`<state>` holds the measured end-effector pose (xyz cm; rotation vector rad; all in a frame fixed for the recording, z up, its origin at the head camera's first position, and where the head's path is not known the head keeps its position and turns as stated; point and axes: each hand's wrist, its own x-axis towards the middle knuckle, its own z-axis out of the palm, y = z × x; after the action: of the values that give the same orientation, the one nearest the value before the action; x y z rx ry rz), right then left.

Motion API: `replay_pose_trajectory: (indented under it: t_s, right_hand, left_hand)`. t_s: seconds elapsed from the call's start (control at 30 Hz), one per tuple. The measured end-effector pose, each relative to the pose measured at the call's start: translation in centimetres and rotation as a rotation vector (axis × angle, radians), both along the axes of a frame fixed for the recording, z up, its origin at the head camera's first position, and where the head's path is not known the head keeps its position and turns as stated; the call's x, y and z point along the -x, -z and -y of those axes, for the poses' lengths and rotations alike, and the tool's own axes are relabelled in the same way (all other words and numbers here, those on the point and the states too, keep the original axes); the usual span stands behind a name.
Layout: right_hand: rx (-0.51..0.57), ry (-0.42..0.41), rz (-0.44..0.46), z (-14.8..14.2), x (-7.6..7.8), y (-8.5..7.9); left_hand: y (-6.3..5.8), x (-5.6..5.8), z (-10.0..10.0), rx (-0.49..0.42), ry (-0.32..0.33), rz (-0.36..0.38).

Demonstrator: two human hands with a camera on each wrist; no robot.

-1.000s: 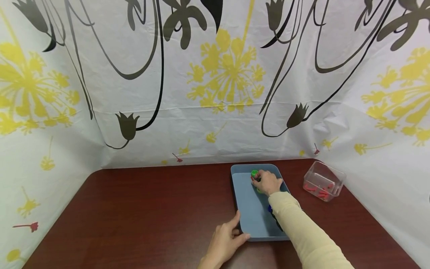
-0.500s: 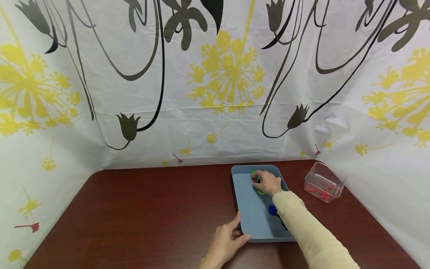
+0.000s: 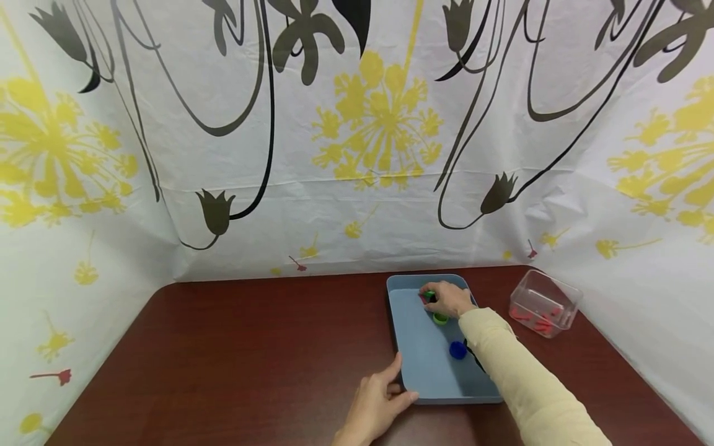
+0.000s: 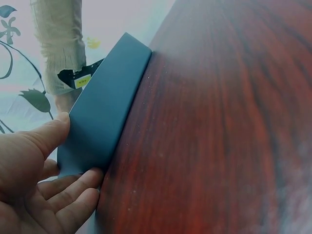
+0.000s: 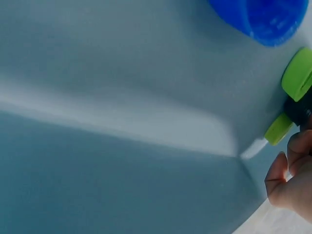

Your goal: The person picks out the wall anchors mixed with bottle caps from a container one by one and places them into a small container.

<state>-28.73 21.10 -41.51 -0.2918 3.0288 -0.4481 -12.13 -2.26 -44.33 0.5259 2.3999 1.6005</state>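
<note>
A blue-grey tray [image 3: 413, 365] lies on the table. My left hand [image 3: 372, 406] grips its near left corner, thumb on the near wall and fingers at the left side. At the tray's far end my right hand [image 3: 450, 300] pinches a small toy [image 5: 296, 110] with a black part and green wheel-like discs; red shows beside the fingers in the head view. Its exact kind is partly hidden by the hand. A green ring-like disc [image 3: 440, 319] shows just below the hand. Nearer in the tray sits a round blue hollow piece [image 3: 458, 350].
A clear plastic box [image 3: 543, 303] holding several red pieces stands right of the tray on the brown table [image 3: 268, 359]. A patterned white sheet [image 3: 334, 155] hangs behind and at both sides. My right sleeve [image 3: 524, 371] crosses the tray's right wall.
My right forearm has shifted slightly right, uncovering the blue piece and the green disc. The right hand stays on the toy at the far end. My left hand keeps its place at the corner.
</note>
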Motion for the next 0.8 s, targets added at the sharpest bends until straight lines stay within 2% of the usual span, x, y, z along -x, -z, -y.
replay_pose_trajectory:
  t_s: [0.23, 0.8]
  right_hand:
    - [0.012, -0.010, 0.025, -0.26, 0.23, 0.12]
    - [0.069, -0.009, 0.005, -0.50, 0.71, 0.45]
  left_hand:
    - [0.10, -0.10, -0.03, -0.009, 0.005, 0.001]
    - [-0.06, -0.11, -0.06, 0.008, -0.006, -0.017]
